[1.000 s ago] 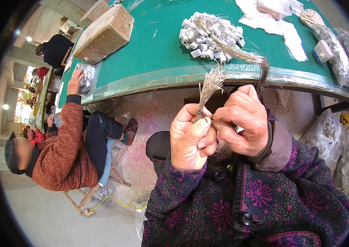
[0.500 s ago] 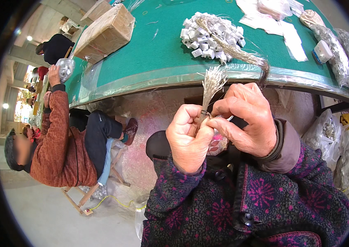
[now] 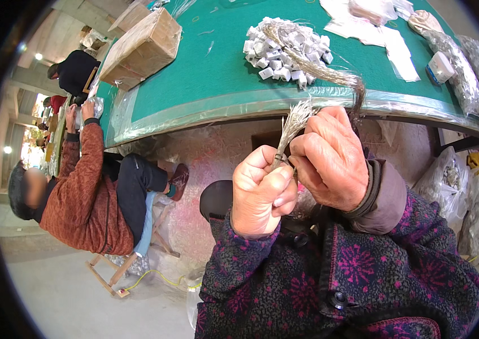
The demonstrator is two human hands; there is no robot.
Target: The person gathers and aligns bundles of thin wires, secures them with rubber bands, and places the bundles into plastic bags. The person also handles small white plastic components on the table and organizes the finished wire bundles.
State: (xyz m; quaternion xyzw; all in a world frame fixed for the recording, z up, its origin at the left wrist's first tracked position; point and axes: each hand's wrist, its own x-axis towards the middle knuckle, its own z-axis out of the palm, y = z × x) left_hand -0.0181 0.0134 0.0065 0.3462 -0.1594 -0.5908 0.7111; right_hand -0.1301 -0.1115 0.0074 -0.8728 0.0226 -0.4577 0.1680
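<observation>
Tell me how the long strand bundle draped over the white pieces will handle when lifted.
Probably floppy: the long strand bundle curves over the white pieces and bends down at the table edge. Likely light for its length, being made of thin strands. It might snag or fray, since stray strands stick out.

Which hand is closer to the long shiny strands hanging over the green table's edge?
Right. The right hand is just below and left of the long strands' hanging end; the left hand is farther left and lower, holding a small tied bunch.
</observation>
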